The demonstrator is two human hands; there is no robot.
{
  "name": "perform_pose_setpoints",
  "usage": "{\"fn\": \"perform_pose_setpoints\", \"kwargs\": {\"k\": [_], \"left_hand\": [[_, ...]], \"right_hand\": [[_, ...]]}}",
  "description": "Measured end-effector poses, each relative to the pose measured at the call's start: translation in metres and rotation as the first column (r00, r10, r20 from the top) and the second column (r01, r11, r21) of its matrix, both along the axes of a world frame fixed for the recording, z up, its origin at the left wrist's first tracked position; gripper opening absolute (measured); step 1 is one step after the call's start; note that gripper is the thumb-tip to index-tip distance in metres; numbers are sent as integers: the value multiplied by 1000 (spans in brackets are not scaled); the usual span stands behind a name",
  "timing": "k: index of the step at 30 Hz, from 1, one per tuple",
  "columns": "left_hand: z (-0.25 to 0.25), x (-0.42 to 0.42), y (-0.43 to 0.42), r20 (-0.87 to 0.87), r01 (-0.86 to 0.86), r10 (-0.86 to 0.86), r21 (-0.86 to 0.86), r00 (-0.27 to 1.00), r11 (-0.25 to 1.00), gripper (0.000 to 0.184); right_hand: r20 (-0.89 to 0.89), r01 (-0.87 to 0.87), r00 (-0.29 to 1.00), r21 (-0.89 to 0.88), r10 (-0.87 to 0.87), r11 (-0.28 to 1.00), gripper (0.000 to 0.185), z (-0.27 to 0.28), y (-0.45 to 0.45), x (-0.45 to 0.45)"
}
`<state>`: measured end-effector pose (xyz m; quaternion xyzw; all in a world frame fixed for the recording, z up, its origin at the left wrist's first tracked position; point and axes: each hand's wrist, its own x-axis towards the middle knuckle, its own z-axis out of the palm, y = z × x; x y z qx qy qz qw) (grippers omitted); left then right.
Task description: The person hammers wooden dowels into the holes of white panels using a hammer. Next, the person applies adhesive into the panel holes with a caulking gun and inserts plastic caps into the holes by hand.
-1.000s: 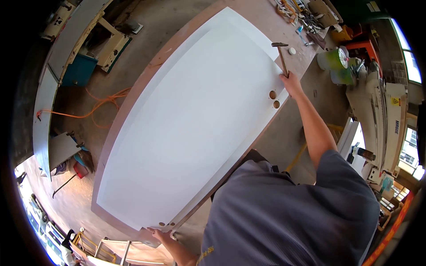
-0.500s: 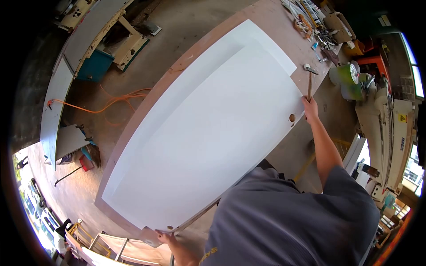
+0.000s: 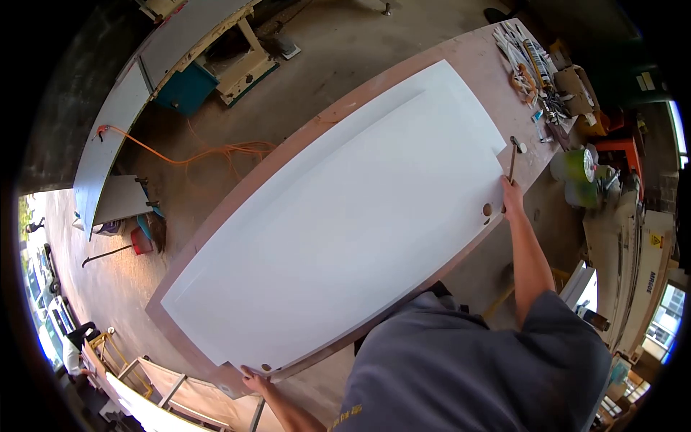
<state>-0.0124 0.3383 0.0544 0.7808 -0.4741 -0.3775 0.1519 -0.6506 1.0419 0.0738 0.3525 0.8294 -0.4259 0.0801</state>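
A large white panel (image 3: 338, 216) with notched corners and small holes near two corners lies on a reddish-brown table (image 3: 176, 277). My left hand (image 3: 257, 381) grips the panel's near edge at the lower-left corner, beside a small hole; its thumb and fingers are partly hidden. At the right end, my right hand (image 3: 512, 198) is closed around the wooden handle of a hammer (image 3: 513, 160), beside the panel's edge. The hammer head, with a pale face, is over the table just past the notch.
Loose tools (image 3: 536, 72) and an open cardboard box (image 3: 576, 90) crowd the table's far right end. Green-and-white buckets (image 3: 576, 169) stand beyond it. An orange cord (image 3: 173, 160) runs from a workbench (image 3: 108, 122) on the left. A wooden frame (image 3: 180, 389) stands at lower left.
The whole view has shifted, with the panel appearing lower at its far end. The hammer's head has turned and dipped closer to the table. Both hands stay at the same ends of the panel.
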Motion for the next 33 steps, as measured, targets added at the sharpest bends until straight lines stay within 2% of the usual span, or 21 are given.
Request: {"fn": "perform_pose_setpoints", "kwargs": {"k": [1,3,5,7,8,9,12,14,18,20,22,24,25,26,28,29,30,31,32,33], "left_hand": [[13,-21,-1,-23,14,-14,-3,1000,1000,70],[20,-55,-7,-25,14,-15,-27,1000,1000,69],[25,-63,-13,-14,28,-29,-41,999,999,69],[25,-66,-23,113,69,-63,-47,992,997,72],[23,-75,-33,113,68,-63,-46,992,997,72],[18,-88,-47,138,73,-66,-44,988,996,73],[12,-91,-59,148,72,-68,-21,987,997,77],[2,-93,-81,40,123,-122,-24,992,992,81],[6,-120,-104,145,111,-104,-42,984,993,85],[3,-119,-114,127,141,-146,45,981,989,87],[1,-123,-114,158,127,-124,-13,980,992,86],[3,-121,-117,132,156,-159,35,978,987,91],[3,-118,-120,174,181,-189,59,966,982,99],[8,-115,-126,182,185,-192,54,964,981,99],[3,-117,-156,384,322,-414,281,825,904,106],[-7,-127,-175,570,412,-516,313,640,856,99],[-4,-148,-173,568,426,-524,308,635,851,99],[1,-180,-165,697,718,-533,38,479,695,95],[6,-217,-154,820,907,-453,-178,351,381,92],[10,-261,-146,789,929,-507,-217,347,299,88]], "right_hand": [[68,-40,997,54,37,998,50,1,-9,-8],[-27,-66,997,46,68,997,52,0,-19,-18],[-20,-123,992,54,125,991,54,-2,-28,-34],[24,-139,990,147,137,979,55,1,-47,-48],[-56,-97,993,138,105,986,55,-10,-46,-51],[-24,-132,990,188,139,973,54,4,-69,-60],[-39,-141,988,178,150,974,48,2,-87,-77],[-47,-170,982,193,182,966,45,-3,-97,-88],[-16,-127,991,133,131,983,44,10,-122,-98],[-37,-153,986,189,163,970,43,9,-126,-105],[-11,-155,987,173,159,973,45,2,-127,-114],[-9,-146,988,249,153,957,45,-7,-126,-120],[-10,-171,983,317,184,933,45,-8,-126,-120],[-4,-170,984,310,180,935,45,-9,-121,-115],[130,-241,966,123,225,963,42,38,-129,-104],[154,-266,955,60,255,962,38,37,-117,-107],[149,-252,959,58,241,966,38,30,-106,-107],[44,-306,952,89,303,948,36,19,-93,-104],[-57,-357,929,130,366,925,35,8,-81,-101],[-129,-347,922,141,365,927,34,0,-72,-97]]}}
